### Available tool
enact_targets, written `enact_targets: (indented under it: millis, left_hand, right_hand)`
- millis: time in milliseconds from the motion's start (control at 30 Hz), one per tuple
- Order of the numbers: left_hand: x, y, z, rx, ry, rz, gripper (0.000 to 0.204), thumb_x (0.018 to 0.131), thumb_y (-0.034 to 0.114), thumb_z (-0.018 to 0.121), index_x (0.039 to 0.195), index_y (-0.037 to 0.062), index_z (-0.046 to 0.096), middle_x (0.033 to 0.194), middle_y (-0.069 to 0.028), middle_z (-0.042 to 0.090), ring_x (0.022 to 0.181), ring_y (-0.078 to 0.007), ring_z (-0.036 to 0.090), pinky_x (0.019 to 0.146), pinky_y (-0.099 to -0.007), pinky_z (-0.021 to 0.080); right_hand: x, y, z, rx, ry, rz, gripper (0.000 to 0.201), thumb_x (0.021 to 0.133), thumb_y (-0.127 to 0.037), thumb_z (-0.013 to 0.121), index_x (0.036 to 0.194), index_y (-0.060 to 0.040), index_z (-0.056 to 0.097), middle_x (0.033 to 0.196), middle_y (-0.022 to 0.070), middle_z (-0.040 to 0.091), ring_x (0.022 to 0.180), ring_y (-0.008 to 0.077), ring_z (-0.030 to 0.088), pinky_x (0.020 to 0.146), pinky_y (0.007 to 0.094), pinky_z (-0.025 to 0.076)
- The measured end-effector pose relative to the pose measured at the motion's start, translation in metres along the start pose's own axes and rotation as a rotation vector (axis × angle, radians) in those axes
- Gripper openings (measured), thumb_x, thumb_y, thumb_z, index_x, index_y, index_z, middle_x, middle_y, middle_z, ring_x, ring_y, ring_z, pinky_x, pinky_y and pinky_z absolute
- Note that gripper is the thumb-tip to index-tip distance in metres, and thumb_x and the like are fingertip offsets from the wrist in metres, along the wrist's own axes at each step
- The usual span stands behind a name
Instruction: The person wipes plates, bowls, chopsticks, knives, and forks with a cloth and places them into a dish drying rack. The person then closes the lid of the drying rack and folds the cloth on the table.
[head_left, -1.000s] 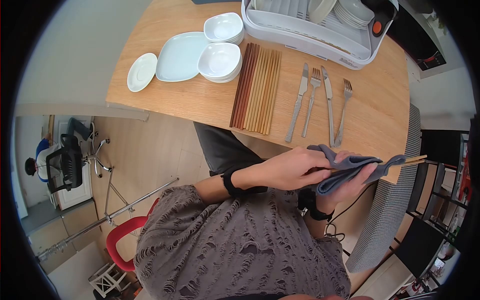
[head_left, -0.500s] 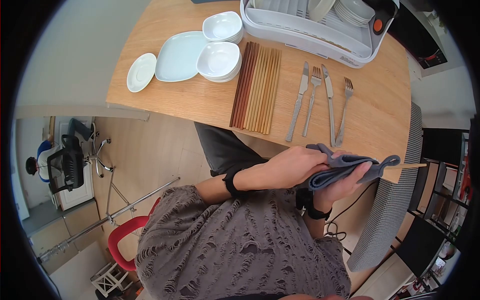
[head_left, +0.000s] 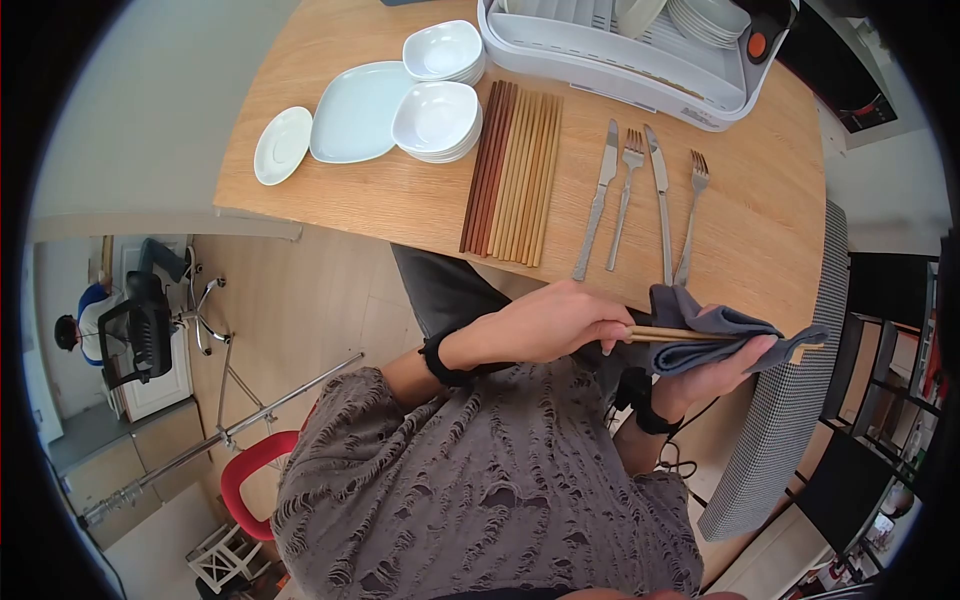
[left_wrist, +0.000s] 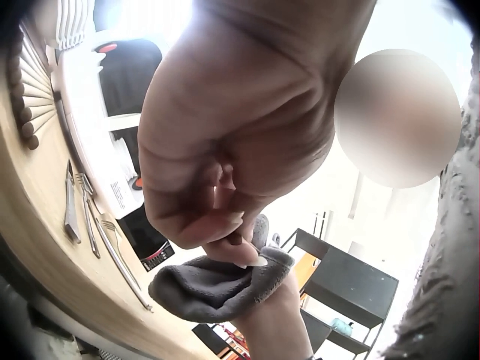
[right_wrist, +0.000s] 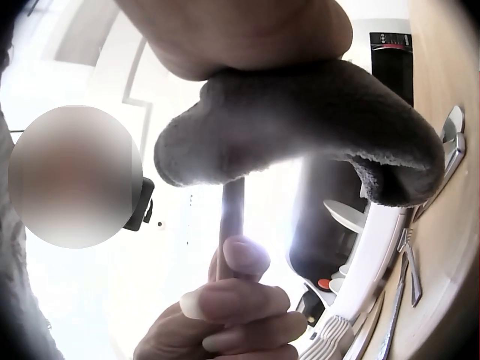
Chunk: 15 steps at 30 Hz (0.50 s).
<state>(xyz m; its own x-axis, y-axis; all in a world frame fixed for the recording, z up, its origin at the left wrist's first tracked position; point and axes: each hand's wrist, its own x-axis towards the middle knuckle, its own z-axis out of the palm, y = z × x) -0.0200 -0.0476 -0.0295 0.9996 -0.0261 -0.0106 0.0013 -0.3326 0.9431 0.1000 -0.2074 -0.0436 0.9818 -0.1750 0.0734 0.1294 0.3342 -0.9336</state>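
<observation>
My left hand (head_left: 550, 318) pinches one end of a pair of light wooden chopsticks (head_left: 680, 333) with curled fingers. My right hand (head_left: 715, 378) grips a folded grey-blue cloth (head_left: 700, 352) wrapped around the chopsticks' middle. Their far ends poke out past the cloth on the right. The right wrist view shows the left fingers (right_wrist: 247, 307) curled round a chopstick (right_wrist: 232, 210) that runs into the cloth (right_wrist: 300, 120). Both hands are in front of the table's near edge. On the table lie two rows of chopsticks, dark red ones (head_left: 490, 165) beside light ones (head_left: 525, 180).
Right of the rows lie two knives (head_left: 597, 200) and two forks (head_left: 692, 210). Stacked white bowls (head_left: 437, 118), a square plate (head_left: 355, 110) and a small oval dish (head_left: 283, 146) stand left. A white dish rack (head_left: 620, 65) is behind. A checked bench (head_left: 775, 440) borders the table's right side.
My left hand has drawn back left from the cloth, baring the chopsticks' near end. The cloth in my right hand has shifted right, and less of the far ends sticks out.
</observation>
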Motion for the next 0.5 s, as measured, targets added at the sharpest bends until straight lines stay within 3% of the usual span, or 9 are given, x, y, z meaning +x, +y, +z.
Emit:
enact_targets:
  millis: [67, 167, 300, 500]
  left_hand:
    - [-0.003, 0.002, -0.006, 0.008, -0.013, -0.020, 0.023, 0.098, 0.022, 0.056, 0.101, 0.0020, 0.068, 0.081, -0.0080, 0.068, 0.080, -0.0298, 0.066, 0.074, -0.0384, 0.051]
    - [-0.013, -0.003, -0.015, 0.009, -0.007, -0.051, 0.024, 0.098, 0.022, 0.056, 0.101, 0.0015, 0.069, 0.082, -0.0081, 0.068, 0.080, -0.0290, 0.066, 0.074, -0.0376, 0.051]
    - [-0.015, -0.012, -0.012, 0.014, 0.025, -0.061, 0.025, 0.098, 0.022, 0.058, 0.104, 0.0006, 0.068, 0.084, -0.0092, 0.069, 0.080, -0.0290, 0.066, 0.074, -0.0365, 0.051]
    - [-0.010, -0.001, -0.009, 0.004, 0.139, -0.126, 0.023, 0.098, 0.020, 0.058, 0.106, 0.0001, 0.067, 0.084, -0.0119, 0.069, 0.080, -0.0284, 0.067, 0.073, -0.0357, 0.051]
  right_hand:
    - [0.002, 0.004, -0.011, 0.015, -0.024, 0.029, 0.050, 0.104, -0.041, 0.044, 0.129, 0.0021, 0.045, 0.118, 0.0141, 0.055, 0.104, 0.0208, 0.058, 0.090, 0.0370, 0.049]
    - [0.016, -0.009, -0.008, 0.032, 0.031, 0.011, 0.055, 0.103, -0.039, 0.048, 0.137, 0.0030, 0.041, 0.125, 0.0142, 0.052, 0.113, 0.0217, 0.054, 0.097, 0.0366, 0.045]
    - [0.016, -0.003, -0.015, -0.066, 0.041, -0.009, 0.054, 0.102, -0.038, 0.051, 0.136, 0.0031, 0.041, 0.129, 0.0136, 0.050, 0.116, 0.0221, 0.053, 0.100, 0.0361, 0.043]
    - [0.014, -0.006, -0.005, 0.065, 0.077, 0.038, 0.054, 0.101, -0.036, 0.055, 0.135, 0.0043, 0.043, 0.128, 0.0134, 0.050, 0.116, 0.0220, 0.053, 0.102, 0.0371, 0.041]
